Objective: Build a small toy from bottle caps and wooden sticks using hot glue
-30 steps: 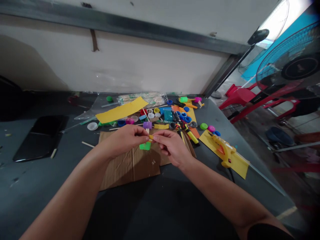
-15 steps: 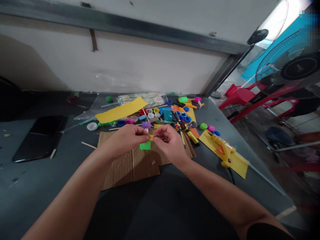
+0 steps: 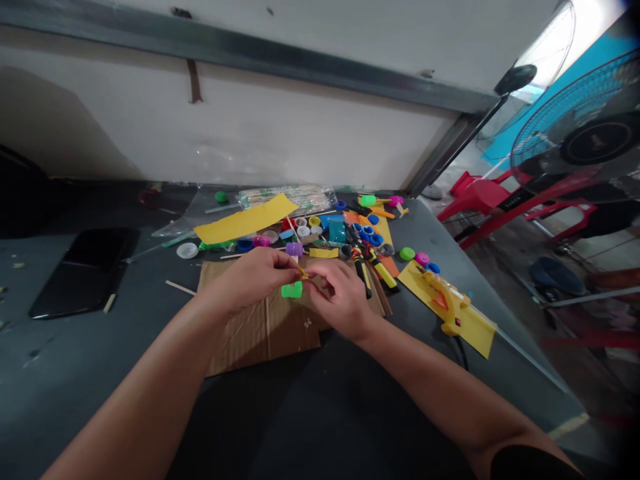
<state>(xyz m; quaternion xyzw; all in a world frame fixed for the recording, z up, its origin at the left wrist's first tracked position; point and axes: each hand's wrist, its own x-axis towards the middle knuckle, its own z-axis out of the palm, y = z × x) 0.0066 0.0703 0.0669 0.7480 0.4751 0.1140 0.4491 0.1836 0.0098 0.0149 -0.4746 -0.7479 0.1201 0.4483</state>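
Observation:
Between my two hands is a small yellow paper piece (image 3: pixel 304 273), pinched at its left end by my left hand (image 3: pixel 263 275). My right hand (image 3: pixel 343 297) has its thumb and fingers closed at the piece's right end; its fingers partly cover that end. Just below the fingertips a bright green cap (image 3: pixel 291 290) lies on a brown cardboard sheet (image 3: pixel 255 333). A purple cap (image 3: pixel 294 249) is right beyond my fingers, with a pale stick part showing under it. Near it lies a small yellow strip (image 3: pixel 324 253).
Several coloured bottle caps (image 3: pixel 371 237) cluster at the back. Pliers (image 3: pixel 383 268) lie right of my hands. A yellow glue gun (image 3: pixel 456 310) rests on yellow paper (image 3: pixel 483 337). At left is a black phone (image 3: pixel 83 273). Bagged sticks (image 3: pixel 285 196) lie by the wall.
The yellow piece has turned and looks narrower between my fingertips. My right fingers have curled and shifted slightly up. The small yellow strip behind is more exposed. The view has shifted slightly.

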